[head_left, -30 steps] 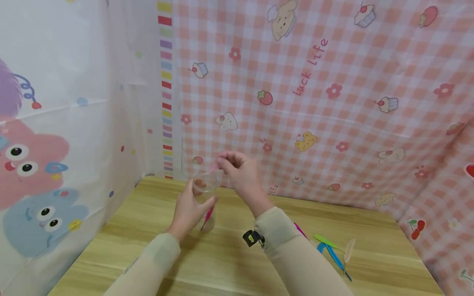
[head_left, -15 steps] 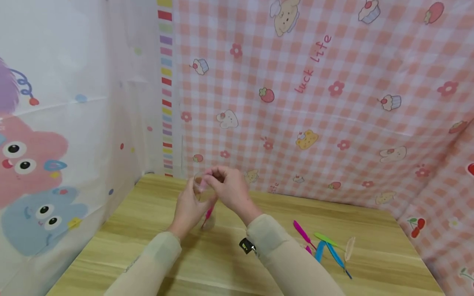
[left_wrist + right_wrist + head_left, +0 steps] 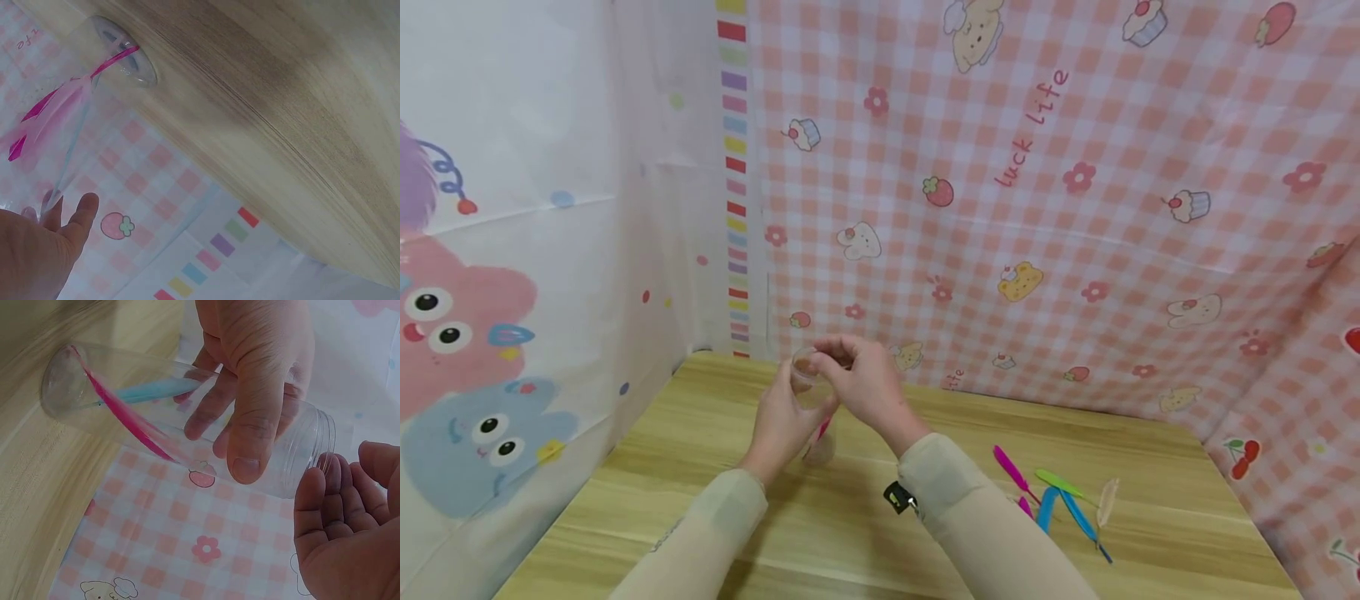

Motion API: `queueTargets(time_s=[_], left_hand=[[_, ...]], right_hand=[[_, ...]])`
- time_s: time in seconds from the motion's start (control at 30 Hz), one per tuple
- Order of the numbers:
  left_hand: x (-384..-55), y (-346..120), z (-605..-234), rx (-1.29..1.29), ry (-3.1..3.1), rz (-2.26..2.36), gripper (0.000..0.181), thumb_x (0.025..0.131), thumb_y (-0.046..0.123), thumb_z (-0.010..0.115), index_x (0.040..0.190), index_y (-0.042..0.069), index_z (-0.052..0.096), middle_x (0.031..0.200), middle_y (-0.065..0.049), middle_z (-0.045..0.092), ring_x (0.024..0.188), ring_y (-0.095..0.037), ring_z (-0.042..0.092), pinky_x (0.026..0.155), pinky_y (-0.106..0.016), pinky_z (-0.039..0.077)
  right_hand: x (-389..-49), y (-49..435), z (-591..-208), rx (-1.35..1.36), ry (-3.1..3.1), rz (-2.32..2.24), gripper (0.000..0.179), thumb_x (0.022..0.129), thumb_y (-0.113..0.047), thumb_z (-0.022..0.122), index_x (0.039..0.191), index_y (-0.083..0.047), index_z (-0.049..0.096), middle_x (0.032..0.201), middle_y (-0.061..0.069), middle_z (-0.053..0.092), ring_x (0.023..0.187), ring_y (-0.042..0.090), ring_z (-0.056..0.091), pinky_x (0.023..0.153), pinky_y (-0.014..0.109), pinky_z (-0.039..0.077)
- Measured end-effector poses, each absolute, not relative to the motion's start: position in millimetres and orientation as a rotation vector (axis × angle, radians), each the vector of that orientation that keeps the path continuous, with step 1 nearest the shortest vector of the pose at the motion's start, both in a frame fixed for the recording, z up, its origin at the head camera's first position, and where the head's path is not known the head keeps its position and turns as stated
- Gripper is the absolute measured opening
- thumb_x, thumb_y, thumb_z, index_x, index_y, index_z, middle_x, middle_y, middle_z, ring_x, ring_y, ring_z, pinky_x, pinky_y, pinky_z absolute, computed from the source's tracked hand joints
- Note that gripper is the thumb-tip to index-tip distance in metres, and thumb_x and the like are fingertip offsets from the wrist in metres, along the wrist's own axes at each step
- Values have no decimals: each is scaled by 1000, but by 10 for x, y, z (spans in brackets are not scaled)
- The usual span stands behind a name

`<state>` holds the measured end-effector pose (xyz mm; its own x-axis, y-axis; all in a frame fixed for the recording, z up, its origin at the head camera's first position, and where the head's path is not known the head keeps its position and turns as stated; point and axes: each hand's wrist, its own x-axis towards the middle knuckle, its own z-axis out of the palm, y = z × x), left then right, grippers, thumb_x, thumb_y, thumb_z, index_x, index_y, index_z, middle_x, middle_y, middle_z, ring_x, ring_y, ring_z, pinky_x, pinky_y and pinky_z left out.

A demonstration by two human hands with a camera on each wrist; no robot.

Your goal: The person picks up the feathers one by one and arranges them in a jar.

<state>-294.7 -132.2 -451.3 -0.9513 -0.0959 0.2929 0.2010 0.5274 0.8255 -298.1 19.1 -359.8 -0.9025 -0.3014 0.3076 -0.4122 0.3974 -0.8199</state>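
Observation:
A clear plastic jar [image 3: 144, 370] stands on the wooden table with its threaded mouth up. My left hand [image 3: 781, 425] grips it near the top, thumb on one side and fingers around the other. Inside lie a bright pink feather [image 3: 128, 420] and a light blue feather [image 3: 147, 392]; a paler pink feather [image 3: 62, 106] shows there in the left wrist view. My right hand [image 3: 871, 385] is at the jar's mouth. Its bent fingers [image 3: 310, 503] touch or nearly touch the rim, the thumb stands apart, and nothing is visible between them.
On the table [image 3: 880, 542] to the right lie loose feathers: a magenta feather [image 3: 1012, 469], a green feather [image 3: 1058, 482], blue feathers [image 3: 1078, 515] and a pale feather [image 3: 1108, 502]. A checked pink cloth [image 3: 925, 250] hangs behind the table, a white printed cloth [image 3: 587, 292] at left.
My right hand has come down and left to the jar's mouth. The pale pink feather it pinched has gone into the jar, and the fingers have let go. The left hand keeps its grip.

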Motion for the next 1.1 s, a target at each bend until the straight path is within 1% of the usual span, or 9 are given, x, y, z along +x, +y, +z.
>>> queueTargets(time_s=[0.13,0.27,0.4,0.5,0.53,0.7,0.77,0.9,1.1], left_hand=[[-2956,-1308,-4519,-85,-2446,-1407,67,92,38,85,143,13,49,138,-15,69,129,-37,66,106,-58,55],[-2964,-1267,-4524,-92,-2412,-1440,63,91,36,86,139,12,51,141,-14,68,130,-37,65,109,-57,53],[-2967,-1237,-4511,-80,-2417,-1424,65,91,40,85,139,12,51,140,-11,69,131,-37,65,108,-57,54],[-2970,-1242,-4509,-63,-2429,-1417,66,91,42,85,139,13,50,139,-9,69,131,-37,65,107,-56,54],[-2970,-1251,-4510,-58,-2431,-1419,66,91,42,85,139,13,50,139,-9,68,131,-37,65,108,-56,54],[-2977,-1299,-4529,-49,-2446,-1419,65,91,43,85,138,14,50,139,-8,67,131,-36,64,108,-55,53],[-2977,-1307,-4535,-51,-2455,-1413,66,91,44,85,139,14,50,139,-7,67,132,-36,64,109,-55,53],[-2960,-1321,-4533,-54,-2481,-1404,70,93,47,83,143,13,48,143,-9,66,134,-36,63,112,-56,52],[-2945,-1289,-4482,-84,-2501,-1402,71,95,46,81,146,12,45,146,-11,63,135,-39,62,111,-59,51]], right_hand=[[-2976,255,-3584,641,-2506,1589,24,107,-27,68,125,-13,77,114,1,80,100,13,73,91,34,62],[-2983,499,-3596,602,-2494,1558,23,107,-25,67,124,-12,76,115,4,79,101,17,72,90,37,62],[-3028,937,-3706,483,-2597,1439,23,107,-27,68,123,-14,76,115,3,78,102,19,72,88,38,63],[-3079,1312,-3853,361,-2696,1336,25,106,-28,69,124,-13,76,118,4,78,105,22,72,88,41,62],[-3094,1431,-3911,315,-2727,1313,25,106,-29,69,124,-14,76,122,5,77,106,23,72,88,41,63],[-3115,1888,-4154,181,-2840,1175,23,105,-25,69,120,-8,76,120,10,78,103,24,72,85,42,63],[-3106,1991,-4238,147,-2882,1104,21,105,-25,70,116,-8,76,113,9,79,98,22,72,83,41,62],[-3083,2086,-4393,164,-2932,1031,20,103,-24,72,113,-8,77,107,6,79,96,20,72,84,41,62],[-2980,2131,-4532,227,-2996,1026,19,103,-23,73,115,-9,77,107,4,78,99,19,72,89,42,62]])
